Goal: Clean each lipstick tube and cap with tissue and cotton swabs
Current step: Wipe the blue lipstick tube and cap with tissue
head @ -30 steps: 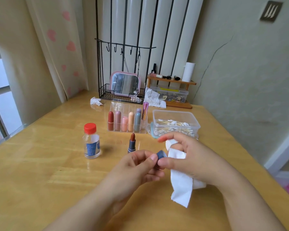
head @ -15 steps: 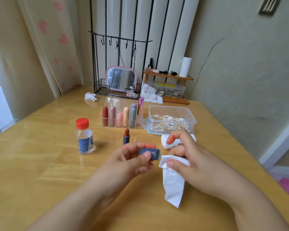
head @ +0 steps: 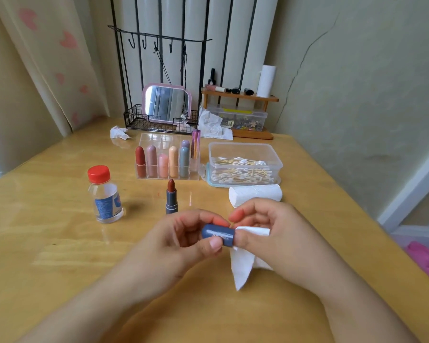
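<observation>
L hand (head: 183, 240) pinches cap (head: 218, 234), tissue (head: 243, 264) at R hand (head: 265, 233).

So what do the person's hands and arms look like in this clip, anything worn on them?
Both forearms are bare right down to the bottom edge of the picture: no sleeves show. The left hand and the right hand have no gloves, and no rings, watch or bracelet can be seen. The nails look short and unpainted. No marks or tattoos show.

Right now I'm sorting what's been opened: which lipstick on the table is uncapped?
The dark blue-grey tube standing alone in front of the clear organizer, its brown-red bullet exposed. Those in the organizer all wear caps.
</observation>
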A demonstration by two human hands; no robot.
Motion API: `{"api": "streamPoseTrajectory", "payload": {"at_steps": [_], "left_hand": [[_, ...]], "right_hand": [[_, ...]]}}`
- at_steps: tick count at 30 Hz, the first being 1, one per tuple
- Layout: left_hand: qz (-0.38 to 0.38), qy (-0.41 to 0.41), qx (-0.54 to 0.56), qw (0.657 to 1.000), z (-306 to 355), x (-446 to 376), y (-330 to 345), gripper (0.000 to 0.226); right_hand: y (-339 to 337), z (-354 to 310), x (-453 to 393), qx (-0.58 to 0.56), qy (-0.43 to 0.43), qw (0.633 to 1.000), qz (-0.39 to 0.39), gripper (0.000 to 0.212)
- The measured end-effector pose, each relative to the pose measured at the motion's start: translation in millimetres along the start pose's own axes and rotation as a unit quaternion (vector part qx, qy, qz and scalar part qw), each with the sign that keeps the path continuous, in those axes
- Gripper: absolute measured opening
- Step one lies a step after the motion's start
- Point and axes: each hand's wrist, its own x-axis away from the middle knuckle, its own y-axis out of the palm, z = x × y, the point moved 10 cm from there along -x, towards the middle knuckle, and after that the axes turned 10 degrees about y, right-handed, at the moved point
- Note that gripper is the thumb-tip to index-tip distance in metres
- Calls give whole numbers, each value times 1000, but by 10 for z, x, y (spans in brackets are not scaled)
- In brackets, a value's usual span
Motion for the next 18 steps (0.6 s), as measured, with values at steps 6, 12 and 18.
{"api": "streamPoseTrajectory", "payload": {"at_steps": [6, 12, 18], "left_hand": [[49, 22, 24, 998, 42, -10, -116, 24], [36, 26, 37, 998, 101, -17, -126, 25], [23, 35, 10, 999, 131, -20, -103, 27]], "right_hand": [[174, 61, -6, -96, 41, 993, -55, 19], [245, 16, 43, -194, 53, 969, -140, 11], [284, 77, 23, -162, 56, 977, -131, 14]]}}
